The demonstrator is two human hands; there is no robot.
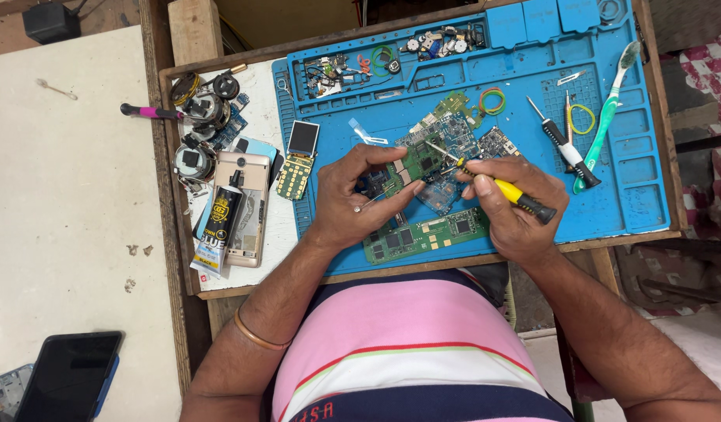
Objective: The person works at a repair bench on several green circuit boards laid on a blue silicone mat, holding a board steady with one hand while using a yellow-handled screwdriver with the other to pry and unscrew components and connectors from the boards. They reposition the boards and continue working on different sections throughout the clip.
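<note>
Down on a blue work mat (634,195), right hand (509,207) gripping a yellow-handled screwdriver (497,187), tip on a small green circuit board (427,160). Left hand (353,195) closed on that board's near edge, pinching it steady. Nearby: longer circuit board (423,234), glue tube (218,227), toothbrush (606,117).
</note>
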